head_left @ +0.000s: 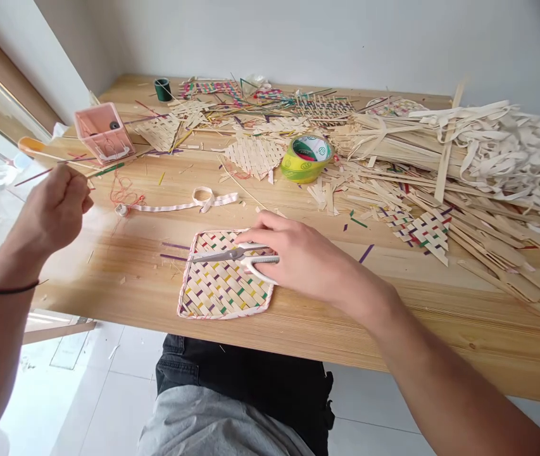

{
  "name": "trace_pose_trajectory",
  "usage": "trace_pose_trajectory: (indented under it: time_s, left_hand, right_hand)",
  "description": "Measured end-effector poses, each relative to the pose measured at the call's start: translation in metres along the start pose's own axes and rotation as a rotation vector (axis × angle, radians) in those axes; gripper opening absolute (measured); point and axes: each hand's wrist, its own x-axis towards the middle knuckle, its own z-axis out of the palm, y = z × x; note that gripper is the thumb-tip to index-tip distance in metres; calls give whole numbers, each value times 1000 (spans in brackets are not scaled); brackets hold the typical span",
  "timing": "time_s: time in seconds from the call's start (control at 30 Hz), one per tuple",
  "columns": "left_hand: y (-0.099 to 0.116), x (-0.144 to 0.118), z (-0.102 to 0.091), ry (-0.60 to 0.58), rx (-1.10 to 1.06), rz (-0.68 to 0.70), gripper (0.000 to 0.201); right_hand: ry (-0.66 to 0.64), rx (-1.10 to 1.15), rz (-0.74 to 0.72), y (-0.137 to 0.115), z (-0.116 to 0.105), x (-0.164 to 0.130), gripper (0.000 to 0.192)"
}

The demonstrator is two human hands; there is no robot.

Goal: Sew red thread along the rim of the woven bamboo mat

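Note:
A pair of scissors [234, 254] with white handles lies over the woven mat, blades pointing left. My right hand [293, 250] grips its handles. The mat [225, 288], of pale strips with coloured bits, has a white edging stitched with red thread. Two purple strips [175, 256] stick out past its left edge. My left hand [58, 206] is closed above the left of the table; what its fingers hold, if anything, is hidden. Near it lie a tangle of red thread [127, 189] and a white ribbon [165, 207] with a loop.
A pink box [103, 130] stands back left, by a dark green spool [162, 90]. A yellow-green tape roll [306, 158] sits mid-table among woven pieces [254, 157] and scraps. Bundled pale strips [407, 149] cover the right side. The table's front edge [298, 345] is close to my lap.

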Motion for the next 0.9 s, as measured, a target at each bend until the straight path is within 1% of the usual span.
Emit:
trace_pose_trajectory:
  time_s: [0.1, 0.2, 0.3, 0.37, 0.4, 0.47, 0.53, 0.6, 0.63, 0.67, 0.8, 0.83, 0.9]
  left_hand:
    - [-14, 9, -5, -26, 72, -85, 35]
    - [-23, 20, -8, -73, 141, -127, 33]
    - [-23, 30, -5, -143, 200, -112, 33]
    - [-17, 35, -1, -182, 208, -65, 27]
    - [-11, 36, 1, -181, 204, -34, 25]
    - [3, 38, 5, -137, 192, 23, 27]
    - [21, 38, 8, -67, 184, 44, 33]
    - [42, 36, 14, -34, 144, 79, 33]
    - [54, 33, 19, -51, 103, 125, 31]
    - [67, 29, 25, -101, 52, 198, 32]
    - [113, 8, 59, -383, -107, 582, 37]
    - [121, 3, 68, -423, -121, 647, 37]
    - [131, -3, 83, -446, -137, 744, 38]
  right_hand:
    - [67, 28, 20, 16, -9, -8, 39]
    - [177, 5, 32, 35, -25, -13, 34]
    - [254, -20, 58, 53, -40, -17, 31]
    - [281, -29, 84, 65, -46, -21, 30]
    - [296, -36, 98, 71, -47, -22, 30]
    - [323, -48, 133, 81, -45, -25, 32]
    - [344, -47, 171, 90, -41, -26, 34]
    - [354, -35, 211, 95, -35, -26, 36]
    - [353, -28, 233, 97, -33, -25, 36]
    - [350, -22, 257, 98, -31, -24, 37]
    - [316, -13, 319, 99, -29, -25, 39]
    - [304, -9, 324, 100, -30, -27, 38]
    - [277, -4, 337, 104, -32, -31, 39]
